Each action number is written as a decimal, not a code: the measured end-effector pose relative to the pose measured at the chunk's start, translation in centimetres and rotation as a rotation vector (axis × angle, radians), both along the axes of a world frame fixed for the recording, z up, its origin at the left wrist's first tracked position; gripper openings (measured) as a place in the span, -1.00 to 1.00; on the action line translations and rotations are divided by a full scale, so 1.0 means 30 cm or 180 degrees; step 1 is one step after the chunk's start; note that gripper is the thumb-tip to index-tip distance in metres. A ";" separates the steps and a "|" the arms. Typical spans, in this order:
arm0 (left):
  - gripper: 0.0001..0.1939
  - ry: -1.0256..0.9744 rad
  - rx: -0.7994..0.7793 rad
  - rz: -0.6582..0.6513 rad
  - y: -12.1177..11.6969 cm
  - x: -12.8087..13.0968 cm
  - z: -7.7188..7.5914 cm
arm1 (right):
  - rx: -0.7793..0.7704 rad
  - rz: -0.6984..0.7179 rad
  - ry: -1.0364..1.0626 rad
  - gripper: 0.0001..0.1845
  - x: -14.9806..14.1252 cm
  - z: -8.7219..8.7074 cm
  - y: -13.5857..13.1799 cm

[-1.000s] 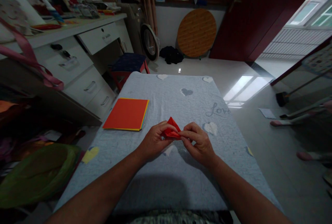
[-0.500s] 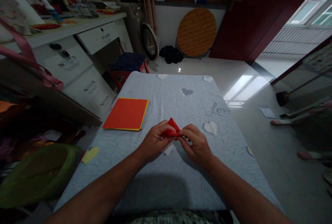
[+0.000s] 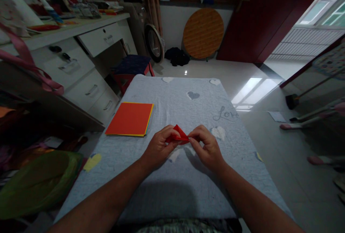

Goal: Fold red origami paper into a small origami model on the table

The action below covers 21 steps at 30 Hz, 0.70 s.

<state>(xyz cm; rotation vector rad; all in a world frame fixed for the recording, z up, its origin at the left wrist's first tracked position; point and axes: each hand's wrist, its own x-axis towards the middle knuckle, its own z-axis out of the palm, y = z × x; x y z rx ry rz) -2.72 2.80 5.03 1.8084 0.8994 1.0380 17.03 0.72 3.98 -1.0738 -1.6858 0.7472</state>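
A small piece of folded red paper (image 3: 181, 136) is held just above the table, its pointed peak facing away from me. My left hand (image 3: 161, 143) grips its left side between thumb and fingers, covering that part. At the paper's right tip, my right hand (image 3: 206, 145) pinches with thumb and forefinger. To the left lies a neat stack of square coloured paper (image 3: 129, 118), red on top with yellow and blue edges showing below.
A pale blue cloth with hearts covers the table (image 3: 172, 98). A stool (image 3: 132, 65) stands beyond its far left corner, near a white desk (image 3: 88, 64) with drawers. A green-lined bin (image 3: 40, 182) sits at the lower left.
My right hand has shifted slightly right, and its fingers now pinch the outer tip of the red paper. My left hand keeps its hold.
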 end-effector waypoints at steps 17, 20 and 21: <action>-0.97 0.0055 -0.0242 0.0087 -0.002 0.002 -0.004 | -0.0795 0.0342 0.0003 -0.89 0.007 -0.031 0.038; -0.99 0.0097 -0.0345 0.0195 -0.004 0.004 -0.009 | -0.0548 0.0348 -0.0182 -0.88 0.006 -0.027 0.036; -0.98 0.0082 -0.0390 0.0222 -0.005 0.005 -0.011 | -0.0436 0.0353 -0.0229 -0.87 0.005 -0.024 0.034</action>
